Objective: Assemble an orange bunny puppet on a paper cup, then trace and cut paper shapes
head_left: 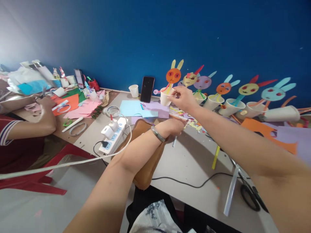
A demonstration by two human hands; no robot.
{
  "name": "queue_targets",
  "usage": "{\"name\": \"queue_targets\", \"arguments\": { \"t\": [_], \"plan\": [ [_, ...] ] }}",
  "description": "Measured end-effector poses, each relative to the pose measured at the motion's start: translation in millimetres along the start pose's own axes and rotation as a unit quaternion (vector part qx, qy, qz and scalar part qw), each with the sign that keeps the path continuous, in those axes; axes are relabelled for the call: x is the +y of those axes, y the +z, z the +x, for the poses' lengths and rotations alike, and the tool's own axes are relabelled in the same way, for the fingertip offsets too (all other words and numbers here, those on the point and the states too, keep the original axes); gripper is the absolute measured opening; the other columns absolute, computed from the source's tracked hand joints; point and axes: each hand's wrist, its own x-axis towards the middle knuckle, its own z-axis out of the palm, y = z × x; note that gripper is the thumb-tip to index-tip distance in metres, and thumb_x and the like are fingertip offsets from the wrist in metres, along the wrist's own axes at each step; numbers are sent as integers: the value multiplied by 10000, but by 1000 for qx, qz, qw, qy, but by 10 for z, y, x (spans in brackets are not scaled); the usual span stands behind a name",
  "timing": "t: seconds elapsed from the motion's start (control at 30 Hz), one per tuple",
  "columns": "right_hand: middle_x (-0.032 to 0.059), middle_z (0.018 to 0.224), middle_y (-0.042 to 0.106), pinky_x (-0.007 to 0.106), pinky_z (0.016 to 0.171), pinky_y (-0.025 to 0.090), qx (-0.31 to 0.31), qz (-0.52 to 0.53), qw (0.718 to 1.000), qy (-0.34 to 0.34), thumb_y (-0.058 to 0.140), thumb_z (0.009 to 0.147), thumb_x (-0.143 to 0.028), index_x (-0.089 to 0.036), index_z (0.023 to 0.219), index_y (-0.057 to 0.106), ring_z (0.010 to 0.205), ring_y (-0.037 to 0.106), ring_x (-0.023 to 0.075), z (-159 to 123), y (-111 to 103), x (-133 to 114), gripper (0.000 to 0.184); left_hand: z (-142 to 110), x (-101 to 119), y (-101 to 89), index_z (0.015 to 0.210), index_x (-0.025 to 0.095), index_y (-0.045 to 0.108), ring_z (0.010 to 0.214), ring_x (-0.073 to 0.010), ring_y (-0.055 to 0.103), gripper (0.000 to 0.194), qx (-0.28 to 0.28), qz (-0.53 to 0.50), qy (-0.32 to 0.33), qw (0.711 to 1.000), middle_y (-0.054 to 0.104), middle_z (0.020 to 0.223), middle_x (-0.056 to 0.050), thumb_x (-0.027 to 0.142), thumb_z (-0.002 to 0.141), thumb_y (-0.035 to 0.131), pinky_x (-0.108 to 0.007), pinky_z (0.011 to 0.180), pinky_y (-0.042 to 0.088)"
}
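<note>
Fingers (175,97) of the right hand (186,98) are bent nearly closed at the rim of a white cup (165,99), in which an orange rabbit face (173,75) is stood upright; whether anything is pinched cannot be told. The left hand (174,126), with a bangle (157,133) worn at its wrist, is curled closed below and in front of the cup, beside paper scraps (196,125); what it has hold of cannot be made out. "Hi" can be read on a small pink disc (155,92), set between the cup and an upright black phone (147,89). No brand can be read on the phone or on the white power strip (114,136). To the right, more rabbit faces (248,89) are lined up in cups. At the far left, scissors (43,93) are held by another person (26,123).
</note>
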Motion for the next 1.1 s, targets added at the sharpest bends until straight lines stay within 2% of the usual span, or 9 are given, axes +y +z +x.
{"name": "queue_targets", "arguments": {
  "t": [0.17, 0.3, 0.47, 0.57, 0.67, 0.8, 0.87, 0.97, 1.1],
  "plan": [
    [129, 1044, 710, 472, 904, 528, 25, -9, 1000, 0, 745, 876, -301, -264, 773, 530, 954, 629, 277, 452, 114, 20, 241, -10, -54, -59, 1536, 48, 567, 1209, -280, 740, 560, -33, -12, 11, 999, 736, 1401, -201, 93, 979, 595, -324, 1008, 579],
    [163, 1159, 686, 509, 962, 492, 40, -9, 999, 1, 703, 983, -334, -246, 867, 585, 1003, 594, 287, 718, 194, 137, 187, -20, -91, -86, 1405, 34, 656, 1175, -295, 742, 464, -31, -35, 31, 998, 760, 1305, -204, 60, 944, 613, -346, 977, 592],
    [190, 1396, 643, 489, 1039, 443, 27, -72, 997, -2, 588, 1092, -352, -227, 1101, 649, 1245, 522, 322, 856, 324, 245, 140, -57, -102, -127, 1360, 30, 673, 1195, -311, 749, 403, -56, -42, 34, 997, 787, 1207, -188, 36, 978, 545, -380, 989, 592],
    [188, 1473, 614, 466, 1071, 444, 21, -81, 996, 18, 616, 1063, -283, -216, 1105, 651, 1304, 518, 307, 853, 405, 247, 87, -27, -135, -109, 1369, 41, 672, 1200, -306, 752, 405, -46, -66, 21, 997, 786, 1238, -188, 78, 971, 611, -366, 1005, 585],
    [172, 1445, 636, 469, 1081, 460, 29, -44, 998, 28, 648, 1010, -251, -236, 1045, 645, 1296, 555, 305, 819, 474, 245, 39, 40, -186, -62, 1358, 58, 689, 1220, -323, 747, 436, -26, -103, 5, 994, 780, 1279, -203, 183, 943, 729, -374, 1010, 592],
    [172, 1330, 687, 506, 1059, 495, 58, -6, 997, 48, 690, 940, -280, -251, 942, 616, 1163, 631, 312, 756, 526, 256, 80, 65, -231, -35, 1348, 91, 693, 1265, -325, 727, 425, -32, -118, 2, 993, 766, 1343, -193, 225, 946, 732, -391, 1046, 582],
    [170, 1255, 712, 506, 1026, 521, 64, 0, 997, 38, 702, 905, -293, -256, 894, 602, 1090, 651, 307, 709, 527, 260, 108, 40, -235, -47, 1361, 102, 684, 1288, -325, 712, 463, -34, -129, 5, 991, 745, 1390, -187, 286, 942, 751, -388, 1057, 576],
    [156, 1166, 738, 492, 993, 542, 45, -3, 999, 11, 709, 864, -310, -253, 846, 589, 1030, 664, 295, 613, 511, 271, 134, -3, -225, -80, 1381, 118, 671, 1298, -322, 697, 533, -34, -146, 4, 989, 731, 1420, -181, 367, 924, 789, -394, 1068, 575],
    [142, 1045, 756, 471, 955, 559, 13, -14, 1000, 5, 747, 797, -321, -246, 781, 574, 978, 677, 297, 473, 522, 319, 190, -26, -208, -118, 1350, 109, 688, 1242, -320, 720, 510, -44, -149, -8, 988, 758, 1354, -179, 345, 910, 793, -380, 1043, 580]
  ]
}}
